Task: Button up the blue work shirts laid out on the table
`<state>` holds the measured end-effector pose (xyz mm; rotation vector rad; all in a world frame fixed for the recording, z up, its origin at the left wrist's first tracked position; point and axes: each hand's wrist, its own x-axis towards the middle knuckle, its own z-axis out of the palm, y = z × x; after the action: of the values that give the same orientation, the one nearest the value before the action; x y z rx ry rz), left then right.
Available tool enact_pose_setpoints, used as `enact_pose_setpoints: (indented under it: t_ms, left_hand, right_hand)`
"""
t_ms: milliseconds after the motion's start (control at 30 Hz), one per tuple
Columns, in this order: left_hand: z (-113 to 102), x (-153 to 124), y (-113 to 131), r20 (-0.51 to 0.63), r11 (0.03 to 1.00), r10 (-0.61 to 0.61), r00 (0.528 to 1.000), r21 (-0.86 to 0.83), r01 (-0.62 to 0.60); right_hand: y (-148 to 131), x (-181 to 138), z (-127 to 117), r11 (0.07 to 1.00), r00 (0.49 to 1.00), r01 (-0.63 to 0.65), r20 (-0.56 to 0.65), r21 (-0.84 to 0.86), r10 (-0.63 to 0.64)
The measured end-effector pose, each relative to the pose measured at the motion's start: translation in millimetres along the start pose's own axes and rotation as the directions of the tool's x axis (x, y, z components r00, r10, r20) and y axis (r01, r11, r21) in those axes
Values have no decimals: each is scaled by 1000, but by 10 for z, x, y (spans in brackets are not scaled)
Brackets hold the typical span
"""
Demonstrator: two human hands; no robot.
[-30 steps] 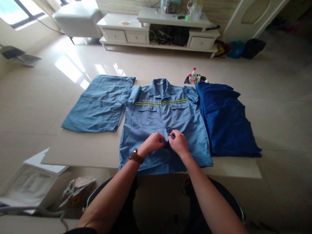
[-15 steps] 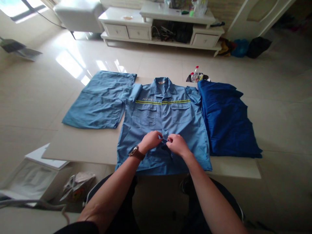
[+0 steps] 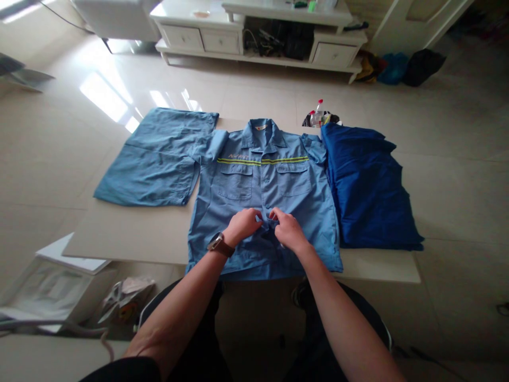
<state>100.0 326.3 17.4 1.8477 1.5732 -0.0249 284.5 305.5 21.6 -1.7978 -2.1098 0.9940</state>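
A light blue work shirt (image 3: 236, 185) lies face up with its collar away from me, a yellow-striped band across the chest and two flap pockets. At the lower part of its button front, my left hand (image 3: 244, 224), with a brown-strapped watch on the wrist, pinches the cloth with curled fingers. Facing it a short gap away, my right hand (image 3: 287, 229) is also closed on the placket. The button between them is too small to make out. Higher up, buttons show along the placket.
Folded light blue cloth (image 3: 155, 159) lies left of the shirt and a dark blue folded stack (image 3: 369, 185) right of it, all on a pale table (image 3: 131, 239). Bottles (image 3: 318, 114) stand beyond the far edge. A white cabinet (image 3: 183, 40) is at the back.
My fingertips have moved a little apart at the placket, where they were close together on a bit of cloth. The view has tipped slightly, so everything sits higher in it.
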Motion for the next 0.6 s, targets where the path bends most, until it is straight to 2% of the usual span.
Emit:
enact_pose_setpoints:
  t_ms: [133, 400, 600]
  left_hand:
    - [-13, 1, 4, 0, 1000, -9, 1000, 3, 9]
    - [-7, -1, 60, -87, 999, -48, 995, 2, 48]
    - [57, -3, 104, -146, 994, -85, 986, 61, 95]
  right_hand:
    - [-8, 25, -8, 999, 999, -27, -39, 30, 28]
    - [-31, 73, 39, 931, 991, -101, -46, 352, 125]
    - [-33, 58, 50, 891, 993, -115, 22, 439, 117]
